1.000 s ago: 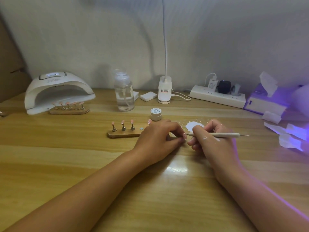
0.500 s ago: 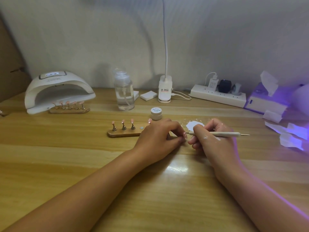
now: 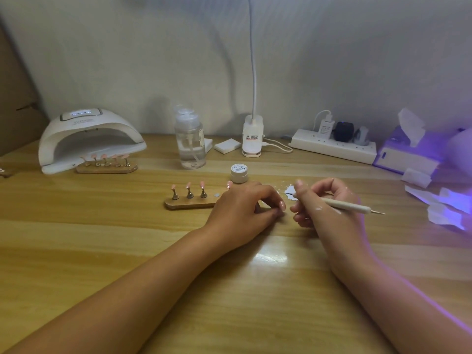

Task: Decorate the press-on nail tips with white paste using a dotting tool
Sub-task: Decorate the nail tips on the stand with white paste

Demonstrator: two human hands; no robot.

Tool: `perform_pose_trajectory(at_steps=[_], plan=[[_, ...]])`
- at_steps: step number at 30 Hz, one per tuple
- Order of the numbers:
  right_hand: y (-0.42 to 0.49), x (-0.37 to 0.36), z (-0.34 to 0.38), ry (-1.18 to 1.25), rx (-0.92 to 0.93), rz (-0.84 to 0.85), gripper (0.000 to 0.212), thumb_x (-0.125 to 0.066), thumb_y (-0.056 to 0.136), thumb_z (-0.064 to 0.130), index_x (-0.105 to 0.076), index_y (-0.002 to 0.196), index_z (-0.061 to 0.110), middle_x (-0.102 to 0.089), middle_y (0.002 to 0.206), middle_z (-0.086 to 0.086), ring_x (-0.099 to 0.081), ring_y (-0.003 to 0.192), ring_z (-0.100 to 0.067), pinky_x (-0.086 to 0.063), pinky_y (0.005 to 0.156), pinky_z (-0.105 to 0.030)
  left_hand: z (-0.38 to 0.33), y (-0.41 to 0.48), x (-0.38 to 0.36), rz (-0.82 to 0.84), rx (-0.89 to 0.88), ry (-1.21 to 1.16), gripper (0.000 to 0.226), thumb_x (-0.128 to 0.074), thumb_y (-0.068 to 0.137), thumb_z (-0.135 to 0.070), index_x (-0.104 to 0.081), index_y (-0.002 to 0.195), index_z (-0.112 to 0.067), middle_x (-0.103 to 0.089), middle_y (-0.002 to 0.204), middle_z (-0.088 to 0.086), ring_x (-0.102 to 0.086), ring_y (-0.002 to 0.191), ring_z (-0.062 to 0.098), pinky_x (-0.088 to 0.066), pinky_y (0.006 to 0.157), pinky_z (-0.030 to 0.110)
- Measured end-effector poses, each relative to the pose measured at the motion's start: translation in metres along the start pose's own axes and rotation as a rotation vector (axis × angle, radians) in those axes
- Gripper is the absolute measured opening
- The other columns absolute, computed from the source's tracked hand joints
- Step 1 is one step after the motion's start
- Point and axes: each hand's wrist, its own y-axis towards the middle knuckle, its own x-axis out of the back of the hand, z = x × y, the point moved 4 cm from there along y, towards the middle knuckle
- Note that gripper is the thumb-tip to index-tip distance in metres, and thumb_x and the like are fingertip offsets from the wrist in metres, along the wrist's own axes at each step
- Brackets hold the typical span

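The light wooden tabletop lies open along the near edge, left of the forearms. Beyond the left hand, a brown wooden stand of pink nail tips and a small round white jar block the way. Torn white paper scraps crowd the right, near the white dotting tool held by the right hand.

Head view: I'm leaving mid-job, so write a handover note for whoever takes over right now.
Left hand: fingers curled, thumb and forefinger pinched; what they hold is unclear.
Right hand: holds the dotting tool.
White paste smeared on the table behind the hands; paste jar closed.
Near stand: three pink nail tips, one spot vacant.
Done: paste is out.
To do: dotting; no decoration is discernible on any tip.
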Motion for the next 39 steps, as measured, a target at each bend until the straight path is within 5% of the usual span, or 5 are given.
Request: perform_pose_trajectory(at_steps=[10,14,20,31,39], plan=[[0.0000,0.0011,-0.0028,-0.122,-0.021,-0.010,0.024,-0.065,0.082,0.007,-0.048,0.065,0.011,-0.066,0.051,-0.010,-0.055,0.039,-0.008,-0.044,0.041,-0.016,0.0020,0.0010,-0.0019,0.009,-0.011,-0.016,0.010,-0.075,0.084,-0.024,-0.072,0.086,-0.033,-0.067,0.087,-0.017,-0.059,0.065,0.002,-0.041,0.076,0.014],[0.0010,0.0015,-0.0045,-0.160,-0.018,0.000,0.021,-0.065,0.081,0.010,-0.049,0.067,0.011,-0.068,0.053,-0.010,-0.056,0.040,-0.008,-0.044,0.042,-0.017,0.0016,0.0006,-0.0018,0.004,-0.008,-0.003,0.010,-0.075,0.084,-0.025,-0.071,0.086,-0.033,-0.069,0.090,-0.016,-0.059,0.065,0.000,-0.031,0.077,0.002],[0.0009,0.0022,-0.0065,-0.223,-0.015,0.005,0.018,-0.064,0.074,0.021,-0.049,0.068,0.013,-0.069,0.054,-0.006,-0.057,0.042,-0.007,-0.045,0.043,-0.022,0.0022,0.0013,-0.0020,0.005,-0.012,-0.023,0.012,-0.075,0.084,-0.023,-0.070,0.085,-0.035,-0.068,0.088,-0.017,-0.059,0.064,0.000,-0.040,0.075,0.013],[0.0039,0.0027,-0.0096,-0.223,0.004,0.015,0.021,-0.065,0.081,0.013,-0.049,0.067,0.013,-0.069,0.054,-0.006,-0.058,0.041,-0.007,-0.044,0.042,-0.019,0.0017,0.0008,-0.0013,0.000,-0.021,-0.015,0.012,-0.075,0.084,-0.023,-0.071,0.085,-0.033,-0.067,0.086,-0.018,-0.058,0.065,-0.003,-0.032,0.074,0.002],[0.0034,0.0020,-0.0104,-0.220,-0.006,0.014,0.017,-0.062,0.069,0.026,-0.049,0.067,0.014,-0.069,0.055,-0.006,-0.059,0.042,-0.008,-0.045,0.044,-0.024,0.0009,0.0009,-0.0012,0.002,-0.023,-0.010,0.012,-0.076,0.084,-0.023,-0.070,0.085,-0.033,-0.068,0.087,-0.017,-0.058,0.065,-0.003,-0.033,0.075,0.004]])
